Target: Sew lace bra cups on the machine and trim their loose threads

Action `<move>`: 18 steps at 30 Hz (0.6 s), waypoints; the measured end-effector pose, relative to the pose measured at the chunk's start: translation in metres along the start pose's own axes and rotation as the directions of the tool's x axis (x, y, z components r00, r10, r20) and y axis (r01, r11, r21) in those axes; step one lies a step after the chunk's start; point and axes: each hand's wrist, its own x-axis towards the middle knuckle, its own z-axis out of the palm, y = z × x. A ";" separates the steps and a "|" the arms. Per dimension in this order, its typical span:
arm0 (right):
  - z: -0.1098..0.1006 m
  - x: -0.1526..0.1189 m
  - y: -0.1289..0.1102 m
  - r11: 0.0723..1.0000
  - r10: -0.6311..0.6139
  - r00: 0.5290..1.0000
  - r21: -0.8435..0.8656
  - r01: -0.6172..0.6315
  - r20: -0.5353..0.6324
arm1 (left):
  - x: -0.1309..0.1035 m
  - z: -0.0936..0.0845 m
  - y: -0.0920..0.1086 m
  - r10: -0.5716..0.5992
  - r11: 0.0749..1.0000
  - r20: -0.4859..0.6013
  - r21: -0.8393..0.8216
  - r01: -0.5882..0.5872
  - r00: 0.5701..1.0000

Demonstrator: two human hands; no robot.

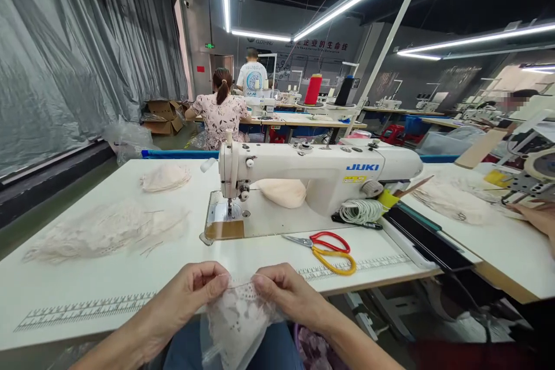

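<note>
A piece of cream lace fabric (237,321) hangs from both hands at the table's front edge, its lower part over the lap. My left hand (197,289) pinches its upper left edge between thumb and fingers. Closed the same way, my right hand (281,289) grips the upper right edge, so the top is stretched between them. Just beyond the hands stands a white sewing machine (295,170). Scissors (327,248) with one red and one yellow handle lie on the table in front of it.
Two piles of pale lace pieces, a near one (95,228) and a far one (165,177), lie on the left. A printed ruler (87,307) runs along the table's front. Coiled white cord (361,212) sits by the machine. A co-worker's hand (535,214) is at the right-hand table.
</note>
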 end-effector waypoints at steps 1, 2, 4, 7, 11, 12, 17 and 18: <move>0.003 -0.003 0.004 0.999 0.013 1.000 0.037 -0.014 0.014 | -0.004 0.003 -0.005 -0.015 1.000 0.000 -0.022 0.015 1.000; 0.007 -0.006 0.007 0.997 0.021 1.000 0.070 -0.022 0.016 | -0.007 0.005 -0.009 -0.028 0.999 -0.001 -0.044 0.028 1.000; 0.014 -0.011 0.009 0.990 0.044 0.999 0.134 -0.044 0.003 | -0.015 0.009 -0.014 -0.073 0.994 0.008 -0.075 0.074 0.997; 0.025 -0.016 0.009 0.963 0.115 0.993 0.245 -0.115 0.015 | -0.024 0.011 -0.019 -0.137 0.988 0.028 -0.064 0.138 0.990; 0.034 -0.018 0.013 0.944 0.146 0.989 0.298 -0.139 -0.001 | -0.031 0.007 -0.035 -0.132 0.991 0.005 -0.024 0.132 0.991; 0.036 -0.018 0.015 0.950 0.139 0.990 0.287 -0.126 -0.024 | -0.031 0.006 -0.042 -0.122 0.992 -0.006 -0.023 0.122 0.992; 0.042 -0.021 0.036 0.980 0.157 0.985 0.113 -0.163 0.066 | -0.031 0.001 -0.071 -0.047 0.999 0.010 0.000 0.047 0.999; 0.043 -0.021 0.040 0.979 0.202 0.978 0.030 -0.204 0.050 | -0.031 0.000 -0.072 -0.050 0.999 0.011 0.021 0.050 0.999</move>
